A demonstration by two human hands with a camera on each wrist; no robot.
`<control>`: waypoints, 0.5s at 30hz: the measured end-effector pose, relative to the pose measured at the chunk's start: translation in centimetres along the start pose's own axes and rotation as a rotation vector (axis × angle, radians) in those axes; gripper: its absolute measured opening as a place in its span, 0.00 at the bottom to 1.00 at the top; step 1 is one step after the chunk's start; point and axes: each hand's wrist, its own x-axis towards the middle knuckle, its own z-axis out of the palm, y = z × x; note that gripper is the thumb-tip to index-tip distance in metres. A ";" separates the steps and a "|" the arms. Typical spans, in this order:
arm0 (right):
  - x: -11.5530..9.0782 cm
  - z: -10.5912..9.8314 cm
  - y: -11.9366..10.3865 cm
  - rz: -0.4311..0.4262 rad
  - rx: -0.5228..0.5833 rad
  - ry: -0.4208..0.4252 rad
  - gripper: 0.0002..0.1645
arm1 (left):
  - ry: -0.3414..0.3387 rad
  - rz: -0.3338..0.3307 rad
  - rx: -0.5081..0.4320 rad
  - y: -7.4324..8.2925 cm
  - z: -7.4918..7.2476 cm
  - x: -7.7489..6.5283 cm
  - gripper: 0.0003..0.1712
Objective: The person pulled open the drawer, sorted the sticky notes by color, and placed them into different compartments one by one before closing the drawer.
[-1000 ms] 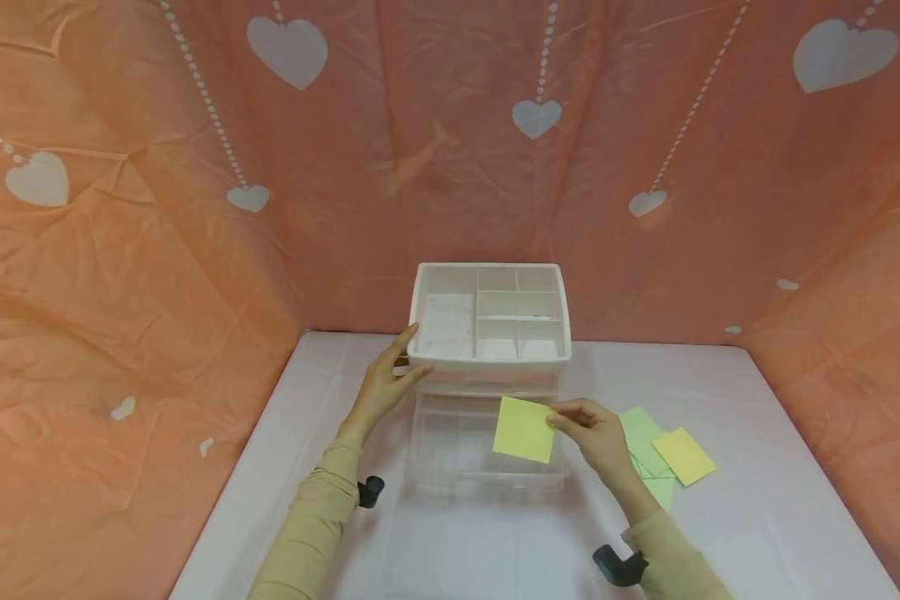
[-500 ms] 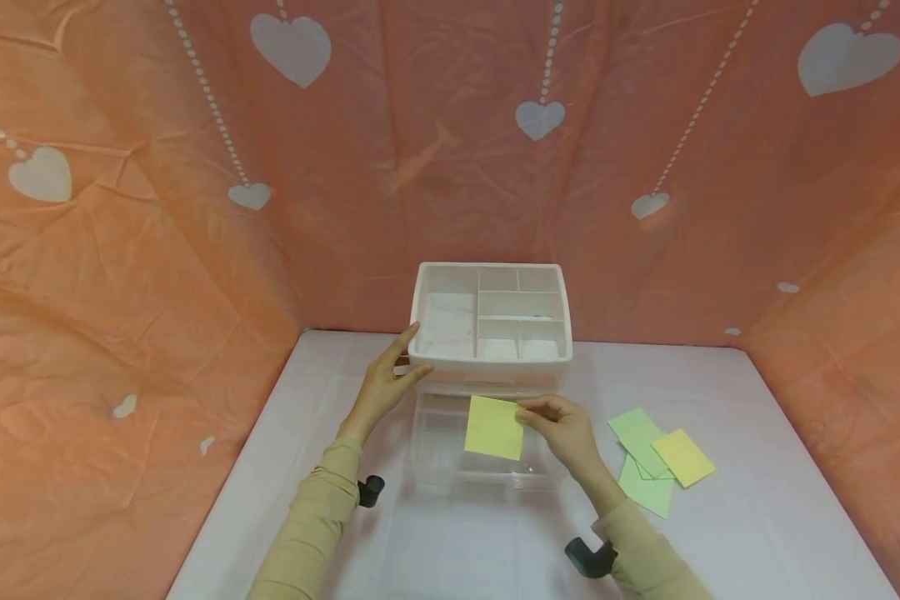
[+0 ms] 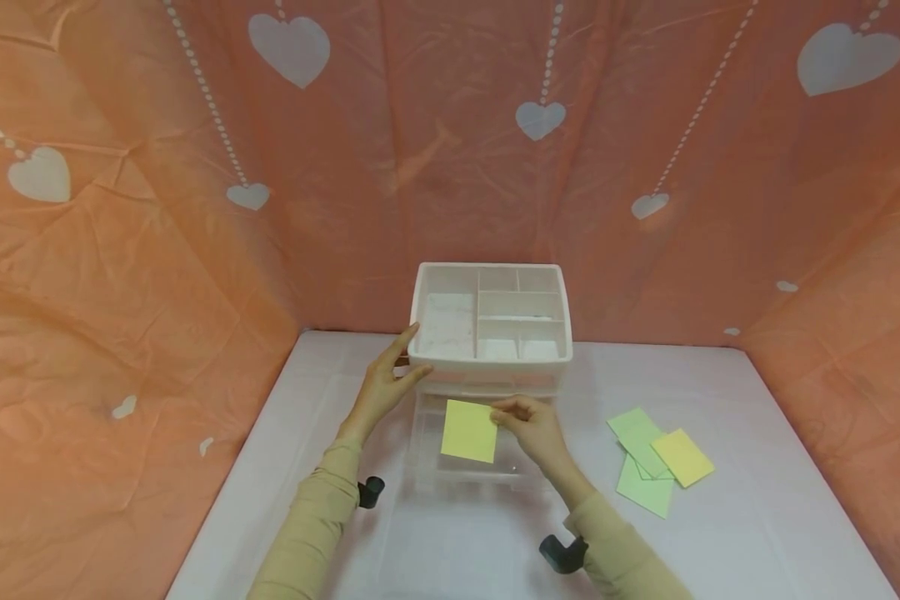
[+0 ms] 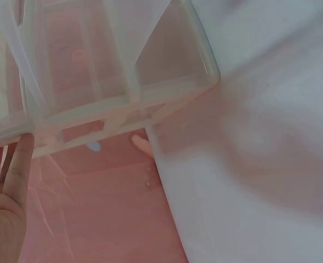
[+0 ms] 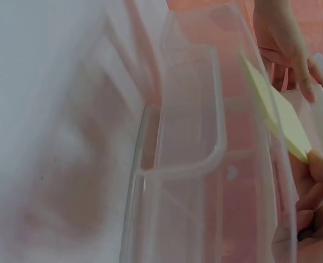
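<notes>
A white desktop organizer (image 3: pixel 495 364) with a divided top tray stands at the back of the table. Below its top, a clear drawer (image 3: pixel 471 477) is pulled out toward me. My left hand (image 3: pixel 378 390) rests on the organizer's left front corner, thumb on the front and extended fingers along the side. Between thumb and fingers, my right hand (image 3: pixel 537 432) pinches a yellow sticky note (image 3: pixel 468 431) by its right edge, over the drawer. In the right wrist view the note (image 5: pixel 282 118) is tilted beyond the drawer's clear front wall (image 5: pixel 249 33).
Green sticky notes (image 3: pixel 645 487) overlap on the white table (image 3: pixel 750 433) to the right, with another yellow sticky note (image 3: pixel 684 457) partly on them. Orange cloth (image 3: pixel 450 183) with white hearts encloses the back and sides.
My right hand has moved left with the yellow sticky note, from the drawer's right side to its middle left. The left hand has stayed on the organizer's corner.
</notes>
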 end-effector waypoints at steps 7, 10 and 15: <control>0.7 1.0 1.0 0.029 -0.036 0.016 0.09 | -0.003 0.003 0.004 -0.3 0.1 -0.1 0.39; 0.9 1.4 1.4 0.056 -0.043 -0.015 0.09 | -0.002 0.007 0.005 -0.3 0.1 0.0 0.40; 1.1 2.1 1.8 0.047 -0.067 -0.061 0.08 | -0.002 0.004 -0.005 -0.4 0.1 0.0 0.40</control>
